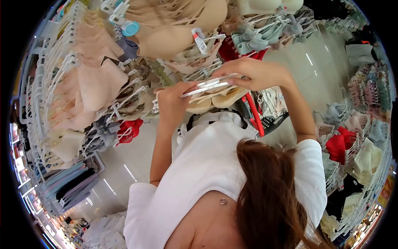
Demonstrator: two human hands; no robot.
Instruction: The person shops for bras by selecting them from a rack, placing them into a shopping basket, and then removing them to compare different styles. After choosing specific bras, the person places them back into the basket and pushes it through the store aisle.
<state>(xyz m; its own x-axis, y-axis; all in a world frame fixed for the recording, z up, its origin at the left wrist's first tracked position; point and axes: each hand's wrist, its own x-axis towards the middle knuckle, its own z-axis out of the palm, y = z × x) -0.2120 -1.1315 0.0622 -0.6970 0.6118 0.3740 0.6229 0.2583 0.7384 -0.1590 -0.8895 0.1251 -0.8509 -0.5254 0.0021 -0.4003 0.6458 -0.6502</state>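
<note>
Step in hand, as judged: you are gathering or evening up a bundle of white hangers (208,87) between your two hands. Grip: your left hand (175,99) is closed around the near-left end; your right hand (253,73) clasps the far-right end, fingers over the top, thumb beneath. Location: the bundle sits in front of your chest, tilted up to the right, with beige garments (226,99) below it. Next move, as judged, calls for both ends pinched evenly so that the hangers stay aligned and the garments hang free.

Counts: hands, two. Hangers held, at least two; overlap hides the total. Beige garments below them, more than one, exact number unclear. Red-and-white price tag (199,40) ahead, one clearly seen. Peach garments (97,85) on your left, many, too crowded to count.
</note>
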